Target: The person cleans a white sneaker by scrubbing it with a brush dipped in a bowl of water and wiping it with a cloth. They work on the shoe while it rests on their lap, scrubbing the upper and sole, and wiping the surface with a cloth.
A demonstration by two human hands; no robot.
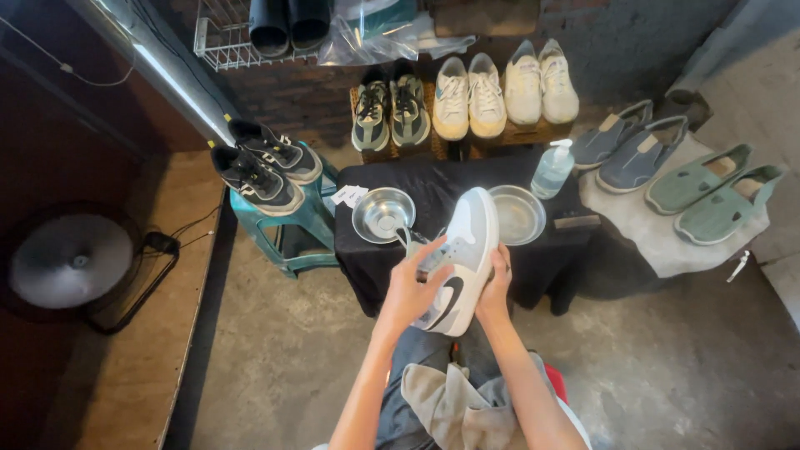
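White sneaker (pixel 460 258) gripped between both hands: left hand (pixel 410 292) fingers wrapped on its side, right hand (pixel 495 287) cupping beneath.

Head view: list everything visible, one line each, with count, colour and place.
sneaker: 1, white and grey with dark side mark, held in both hands
metal bowls: 2, silver, on black-draped table
pump bottle: 1, clear with white pump, table right
black sneakers: 1 pair, on teal stool
teal stool: 1, left of table
grey-green sneakers: 1 pair, back shelf
white sneakers: 2 pairs, back shelf
blue-grey slip-ons: 1 pair, on grey cloth, right
green slip-ons: 1 pair, same cloth
fan: 1, grey, far left
cloth: 1, beige, on lap
left hand: on the sneaker's side
right hand: grip on the sneaker's other side
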